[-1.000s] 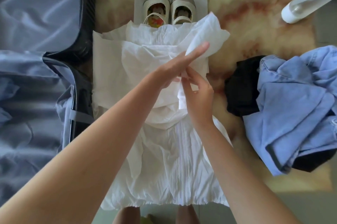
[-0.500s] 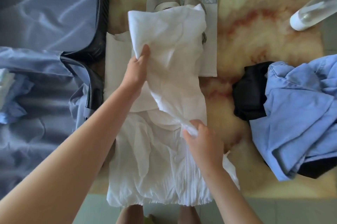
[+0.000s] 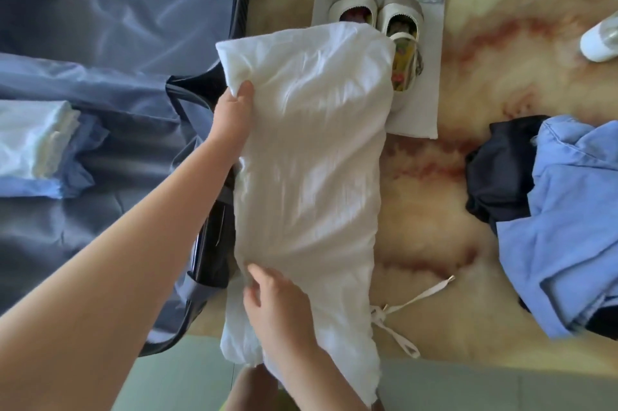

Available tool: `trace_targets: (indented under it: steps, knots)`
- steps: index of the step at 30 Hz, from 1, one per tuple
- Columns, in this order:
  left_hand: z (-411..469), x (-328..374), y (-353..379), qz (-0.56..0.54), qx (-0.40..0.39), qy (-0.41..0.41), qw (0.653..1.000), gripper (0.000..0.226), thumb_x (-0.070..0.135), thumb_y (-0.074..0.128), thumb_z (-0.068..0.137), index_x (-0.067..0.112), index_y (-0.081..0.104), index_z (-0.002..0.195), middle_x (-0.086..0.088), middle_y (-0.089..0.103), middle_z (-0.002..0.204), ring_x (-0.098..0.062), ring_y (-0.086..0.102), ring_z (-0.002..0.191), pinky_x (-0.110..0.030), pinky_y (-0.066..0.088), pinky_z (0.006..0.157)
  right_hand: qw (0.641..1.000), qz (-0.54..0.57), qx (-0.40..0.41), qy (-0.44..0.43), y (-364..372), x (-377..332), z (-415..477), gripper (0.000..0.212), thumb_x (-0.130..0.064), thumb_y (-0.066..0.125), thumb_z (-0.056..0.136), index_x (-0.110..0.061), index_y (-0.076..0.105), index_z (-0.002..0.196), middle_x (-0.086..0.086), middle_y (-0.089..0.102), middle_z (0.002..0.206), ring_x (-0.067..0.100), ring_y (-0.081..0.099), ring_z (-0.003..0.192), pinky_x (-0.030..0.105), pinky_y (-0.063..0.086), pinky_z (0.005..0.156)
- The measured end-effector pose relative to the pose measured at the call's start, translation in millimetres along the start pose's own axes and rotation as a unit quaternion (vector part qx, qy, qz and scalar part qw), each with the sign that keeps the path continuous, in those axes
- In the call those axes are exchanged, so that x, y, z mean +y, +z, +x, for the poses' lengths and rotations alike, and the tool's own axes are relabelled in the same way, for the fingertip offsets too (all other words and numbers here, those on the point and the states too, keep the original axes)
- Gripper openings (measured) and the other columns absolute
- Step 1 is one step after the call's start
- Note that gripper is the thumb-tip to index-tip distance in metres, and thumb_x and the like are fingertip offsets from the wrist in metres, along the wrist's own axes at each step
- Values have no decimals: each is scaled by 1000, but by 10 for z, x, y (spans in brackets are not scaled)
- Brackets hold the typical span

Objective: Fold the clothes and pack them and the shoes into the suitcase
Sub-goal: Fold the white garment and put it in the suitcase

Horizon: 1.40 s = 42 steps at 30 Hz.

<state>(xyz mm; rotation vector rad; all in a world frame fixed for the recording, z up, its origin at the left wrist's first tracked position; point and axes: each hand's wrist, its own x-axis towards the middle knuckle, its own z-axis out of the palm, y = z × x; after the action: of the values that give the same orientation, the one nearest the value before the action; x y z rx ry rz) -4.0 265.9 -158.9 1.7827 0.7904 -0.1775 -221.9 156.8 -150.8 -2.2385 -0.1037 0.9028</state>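
Note:
A white garment [image 3: 311, 159] lies folded into a long narrow strip on the rug, its far end covering part of the cream shoes [image 3: 398, 29]. My left hand [image 3: 234, 112] pinches the strip's upper left edge. My right hand [image 3: 277, 310] rests on its near end with the fingers spread flat. The open suitcase [image 3: 100, 25] with blue-grey lining lies at the left, and a folded pale blue and white garment [image 3: 36, 146] sits inside it. White drawstrings [image 3: 414, 300] trail from the garment's lower right.
The shoes stand on a white bag [image 3: 424, 109] at the far middle. A crumpled blue shirt [image 3: 568, 216] and a dark garment [image 3: 498, 176] lie at the right. A white bottle [image 3: 602, 42] lies at the far right. The rug [image 3: 468, 76] is beige with reddish streaks.
The garment's side has been folded over, so it now forms a narrower strip. My left hand moved to its upper left edge and my right hand moved down to its near end.

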Motion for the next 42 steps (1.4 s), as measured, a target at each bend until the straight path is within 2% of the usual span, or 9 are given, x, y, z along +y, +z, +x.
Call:
trace_targets:
  steps: [4,10,14,18,24,28,34,37,42]
  knots:
    - [61,-23,106,115,43,40,992,35,27,31,104,7,50,126,0,52,104,-15,46,90,-22,31,70,998,-41,-53,-10,101,80,37,43,-22,40,96,-29,43,139,3,58,119,26,58,103,35,45,85]
    - [171,-60,189,147,64,-2,987,33,20,30,103,1,51,120,-12,57,121,-26,53,106,-25,32,77,993,-61,100,-27,115,454,-154,40,-20,61,85,-25,59,125,-7,62,109,14,60,97,26,53,80]
    - [245,-22,216,159,86,14,983,31,15,32,101,2,52,121,-12,57,123,-24,52,109,-21,30,75,998,-52,-19,33,185,669,-313,54,-43,45,93,-32,33,145,-7,37,139,14,40,126,27,44,98]
    - [278,-44,251,191,100,30,976,30,17,32,102,3,50,121,-12,58,122,-28,54,111,-27,34,79,994,-19,-110,-4,401,630,-410,77,-52,10,74,-38,29,147,-11,21,155,11,24,139,26,34,108]
    - [290,-75,286,189,84,20,978,38,17,37,98,8,36,135,-12,52,131,-32,51,118,-35,39,90,991,26,-128,-42,542,575,-423,55,-22,41,96,-36,30,148,-20,6,158,5,16,143,24,27,113]
    - [79,-73,309,180,74,113,974,57,2,39,88,8,28,143,-10,40,138,-25,39,127,-24,31,97,995,62,-61,-45,536,638,-428,49,-29,34,91,-32,48,138,-19,23,154,6,28,139,17,23,112]
    - [-1095,-551,235,184,42,216,958,65,-7,51,82,6,32,143,-12,33,144,-24,30,136,-34,26,114,920,181,333,102,97,1062,-386,31,-21,59,89,-19,57,120,-3,58,118,17,55,111,28,43,97]
    - [-1665,-1088,179,203,-5,186,961,57,-6,55,84,7,40,137,-9,37,137,-23,34,131,-43,33,110,883,314,270,222,-290,1293,-308,34,-20,67,88,-19,52,118,1,60,112,18,59,100,26,48,85]
    - [-2293,-1720,8,228,42,99,968,57,-2,69,77,18,43,125,0,37,126,-25,39,119,-48,37,103,886,355,163,250,-430,1354,-134,28,-21,71,85,-17,55,107,-2,66,90,6,61,79,12,45,64]
